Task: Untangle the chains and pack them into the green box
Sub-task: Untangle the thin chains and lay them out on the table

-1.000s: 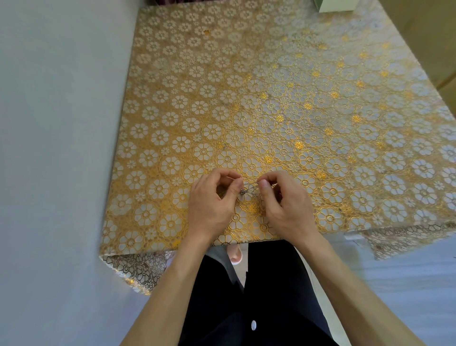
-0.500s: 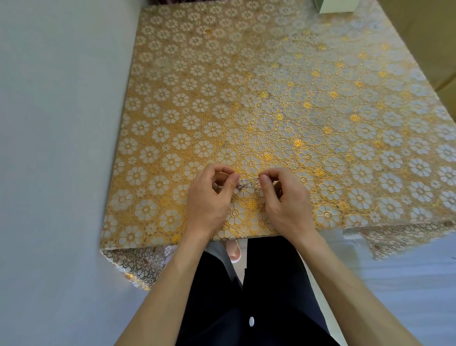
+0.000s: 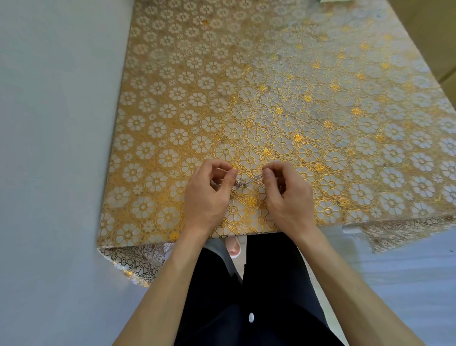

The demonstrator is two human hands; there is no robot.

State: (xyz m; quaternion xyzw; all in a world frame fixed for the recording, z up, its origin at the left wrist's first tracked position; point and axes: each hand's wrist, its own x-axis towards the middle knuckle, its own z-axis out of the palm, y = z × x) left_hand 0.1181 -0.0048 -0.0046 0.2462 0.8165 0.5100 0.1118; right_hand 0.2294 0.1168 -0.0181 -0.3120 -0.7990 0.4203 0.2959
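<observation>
A thin silvery tangle of chains (image 3: pixel 246 181) stretches between my two hands, just above the gold flowered tablecloth (image 3: pixel 283 103) near the table's front edge. My left hand (image 3: pixel 209 195) pinches its left end between thumb and forefinger. My right hand (image 3: pixel 286 195) pinches the right end the same way. A small knot of links shows near the left thumb; the rest of the chains is hidden inside my fingers. Only a sliver of the pale green box (image 3: pixel 333 1) shows at the top edge of the view.
The table stands against a pale wall (image 3: pixel 54 123) on the left. The cloth hangs over the front edge (image 3: pixel 138 261). My dark-clothed lap (image 3: pixel 246 296) lies below the hands.
My hands have drawn a little apart, so more of the chain shows stretched between them. The box has slid almost out of view at the top.
</observation>
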